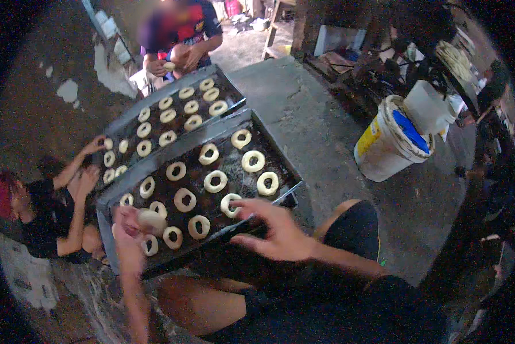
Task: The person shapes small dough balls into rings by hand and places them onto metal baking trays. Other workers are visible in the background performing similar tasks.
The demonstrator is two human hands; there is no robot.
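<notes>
A dark metal baking tray [283, 192] lies before me with rows of pale raw dough rings [215, 181] on it. At its left end, my left hand [129, 225] holds a round piece of dough [153, 221], smeared by motion, above the rings there. My right hand [277, 229] is over the tray's near edge, thumb and fingers apart and nothing in its grasp. Its fingertips reach the right side of one dough ring [230, 205]; whether they touch it I cannot tell.
A second tray [234, 92] of dough rings adjoins mine on the far side. One person's hand [94, 146] reaches to its left end; another person [183, 40] sits beyond it, holding dough. A white bucket [383, 143] with a blue inside stands on the floor at right.
</notes>
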